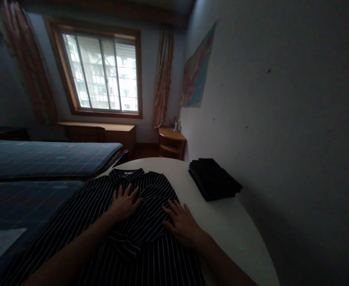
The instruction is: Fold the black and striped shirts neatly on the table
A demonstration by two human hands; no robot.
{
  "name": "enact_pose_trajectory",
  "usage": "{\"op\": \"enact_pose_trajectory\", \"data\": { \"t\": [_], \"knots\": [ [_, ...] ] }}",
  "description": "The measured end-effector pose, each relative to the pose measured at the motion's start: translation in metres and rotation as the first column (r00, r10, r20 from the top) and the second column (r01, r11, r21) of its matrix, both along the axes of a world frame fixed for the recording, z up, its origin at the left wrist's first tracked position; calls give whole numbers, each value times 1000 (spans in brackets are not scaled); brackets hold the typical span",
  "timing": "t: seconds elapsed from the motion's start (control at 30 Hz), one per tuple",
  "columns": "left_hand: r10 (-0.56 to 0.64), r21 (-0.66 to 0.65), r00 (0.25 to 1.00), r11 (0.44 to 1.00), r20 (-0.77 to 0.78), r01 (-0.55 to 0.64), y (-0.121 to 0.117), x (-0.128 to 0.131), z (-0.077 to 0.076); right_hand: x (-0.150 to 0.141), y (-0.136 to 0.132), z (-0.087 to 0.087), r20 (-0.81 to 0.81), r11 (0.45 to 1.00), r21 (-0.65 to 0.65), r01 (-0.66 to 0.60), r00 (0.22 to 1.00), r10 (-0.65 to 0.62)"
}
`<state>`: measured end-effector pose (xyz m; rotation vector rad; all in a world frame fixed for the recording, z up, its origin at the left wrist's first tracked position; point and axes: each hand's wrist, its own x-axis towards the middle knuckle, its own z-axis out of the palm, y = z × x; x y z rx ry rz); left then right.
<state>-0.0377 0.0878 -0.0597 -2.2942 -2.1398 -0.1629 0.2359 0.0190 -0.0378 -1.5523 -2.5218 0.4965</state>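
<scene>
A black shirt with thin white stripes (150, 202) lies spread over a pale round table (234, 234), its collar at the far end. One sleeve is folded across the shirt's front, with its cuff near the middle. My left hand (123, 204) rests on the chest below the collar, fingers spread. At the shirt's right side, my right hand (183, 224) lies flat with its fingers apart. Neither hand grips the cloth. The shirt's lower part runs out of view at the bottom.
A stack of folded black clothes (213, 178) sits on the table's right side, near the wall. To the left are blue checked mattresses (49, 159). A wooden desk (120, 127) stands under the window, and a small corner shelf (171, 135) is by the curtain.
</scene>
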Motion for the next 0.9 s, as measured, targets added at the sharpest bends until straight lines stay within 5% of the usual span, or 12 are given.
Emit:
{"op": "enact_pose_trajectory", "data": {
  "t": [0.37,0.63,0.9],
  "knots": [
    [-11,-5,996,1000,91,12,30,13,-17,20,14,-4,50,1000,5,31,998,-31],
    [-186,54,964,982,190,179,59,47,-8,51,28,-2,39,994,-27,111,993,-110],
    [-473,167,865,879,170,447,13,60,-2,56,22,1,-2,997,-27,70,998,-70]
  ]
}}
